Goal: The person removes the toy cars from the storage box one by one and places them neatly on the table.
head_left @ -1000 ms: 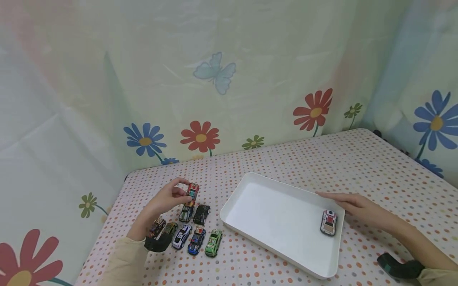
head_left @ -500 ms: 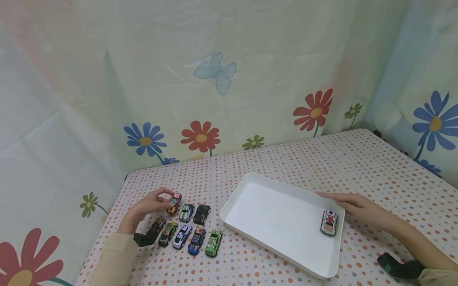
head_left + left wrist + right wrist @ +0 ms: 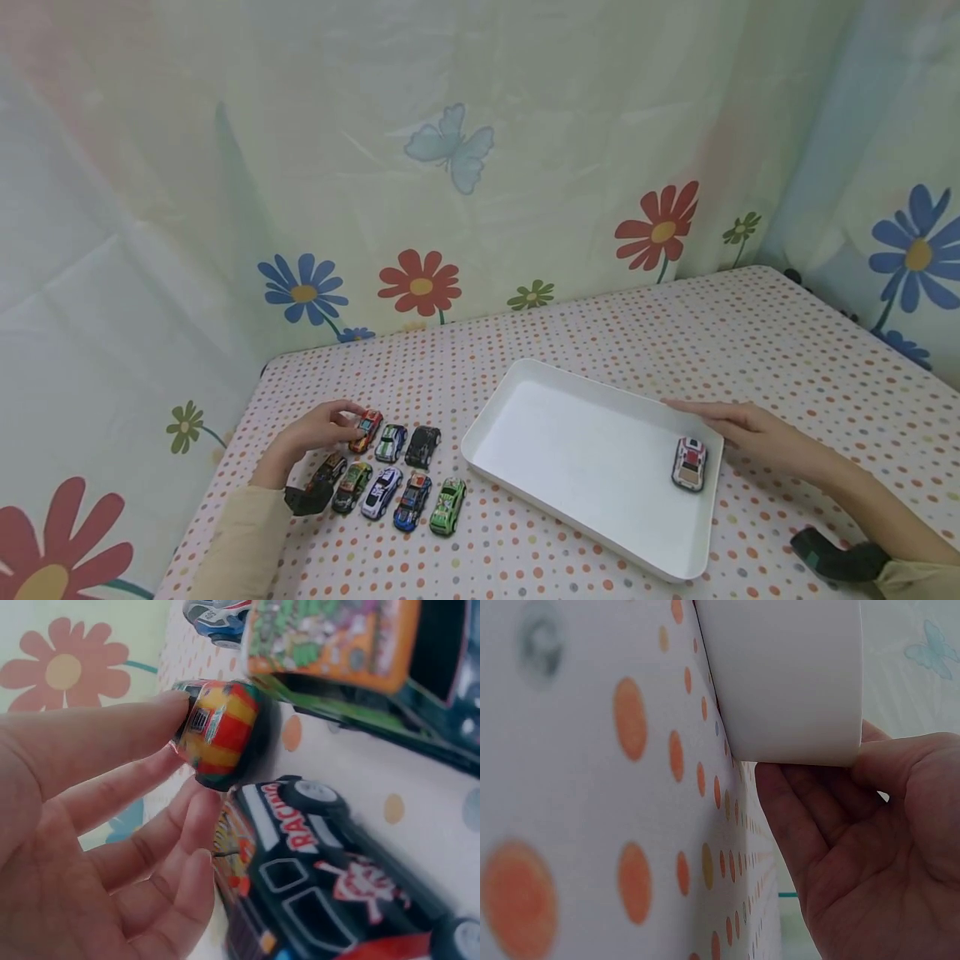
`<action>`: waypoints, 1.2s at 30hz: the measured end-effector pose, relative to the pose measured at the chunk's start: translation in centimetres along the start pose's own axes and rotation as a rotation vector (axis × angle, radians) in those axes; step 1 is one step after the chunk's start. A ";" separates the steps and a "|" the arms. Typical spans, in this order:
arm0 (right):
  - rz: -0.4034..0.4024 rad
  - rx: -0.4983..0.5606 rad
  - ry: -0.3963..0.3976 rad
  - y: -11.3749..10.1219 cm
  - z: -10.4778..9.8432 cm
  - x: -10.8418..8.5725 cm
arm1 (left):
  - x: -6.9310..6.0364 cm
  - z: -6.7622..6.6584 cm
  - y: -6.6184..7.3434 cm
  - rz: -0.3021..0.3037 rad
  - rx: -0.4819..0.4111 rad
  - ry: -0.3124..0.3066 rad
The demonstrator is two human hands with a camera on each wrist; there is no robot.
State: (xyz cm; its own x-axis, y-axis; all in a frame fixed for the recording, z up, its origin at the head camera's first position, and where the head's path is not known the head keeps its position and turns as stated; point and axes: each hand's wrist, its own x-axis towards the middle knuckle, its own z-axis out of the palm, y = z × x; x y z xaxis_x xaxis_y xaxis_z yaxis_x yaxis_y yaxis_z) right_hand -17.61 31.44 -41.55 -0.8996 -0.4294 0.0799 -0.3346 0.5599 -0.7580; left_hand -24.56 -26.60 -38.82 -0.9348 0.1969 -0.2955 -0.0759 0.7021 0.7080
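My left hand (image 3: 318, 429) pinches a red and yellow toy car (image 3: 366, 431) at the left end of the back row. In the left wrist view, the thumb lies on this car (image 3: 225, 731), just beyond a black toy car (image 3: 330, 877) lettered RACING. Beside it in that row stand a white and green toy car (image 3: 391, 443) and a black toy car (image 3: 423, 447). My right hand (image 3: 757, 433) rests with stretched fingers against a far corner of the white tray (image 3: 577, 442). In the right wrist view, those fingers touch the tray's outer wall (image 3: 787, 682).
Inside the tray, a white and red toy car (image 3: 689, 464) sits at the right end. A front row of several toy cars ends at a green one (image 3: 447, 507). The dotted tablecloth (image 3: 600, 350) runs back to a flowered curtain (image 3: 562, 167).
My left hand has carried the red and yellow car left and down, from above the white and green car to the row's left end. The right hand and tray stay in place.
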 end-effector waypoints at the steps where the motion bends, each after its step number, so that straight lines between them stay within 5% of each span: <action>1: 0.000 -0.002 0.000 0.0 0.0 0.0 | 0.0 0.0 0.0 0.000 0.015 -0.001; 7: 0.016 -0.001 -0.005 -0.1 0.0 -0.1 | -0.3 -0.2 0.1 0.006 0.060 -0.014; 11: 0.011 -0.023 0.001 0.0 0.0 -0.1 | -0.9 -0.5 1.2 0.042 0.175 0.066; 15: 0.000 -0.048 0.011 0.1 0.0 -0.2 | -1.5 -0.2 4.7 0.123 0.268 0.209; 18: -0.002 -0.037 0.007 0.1 0.0 -0.2 | -1.8 1.3 8.5 0.227 0.251 0.238; 21: -0.009 -0.026 0.004 0.0 0.0 -0.1 | -1.9 3.9 12.7 0.336 0.224 0.208; 27: -0.028 -0.041 0.016 0.0 -0.1 -0.1 | -0.4 11.0 20.1 0.519 0.261 0.034; 32: -0.034 -0.029 0.008 -0.1 0.0 -0.1 | 1.6 17.3 24.1 0.569 0.351 -0.150; 36: -0.046 -0.018 0.007 -0.2 0.0 -0.1 | 3.0 21.5 25.7 0.533 0.430 -0.282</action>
State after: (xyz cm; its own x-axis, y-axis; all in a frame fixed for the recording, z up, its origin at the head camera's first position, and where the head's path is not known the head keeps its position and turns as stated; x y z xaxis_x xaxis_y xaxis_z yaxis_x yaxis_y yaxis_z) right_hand -17.47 31.36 -41.44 -0.8849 -0.4504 0.1188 -0.3806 0.5521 -0.7419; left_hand -21.86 6.75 -35.33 -0.6780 0.7136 -0.1763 0.5600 0.6569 0.5049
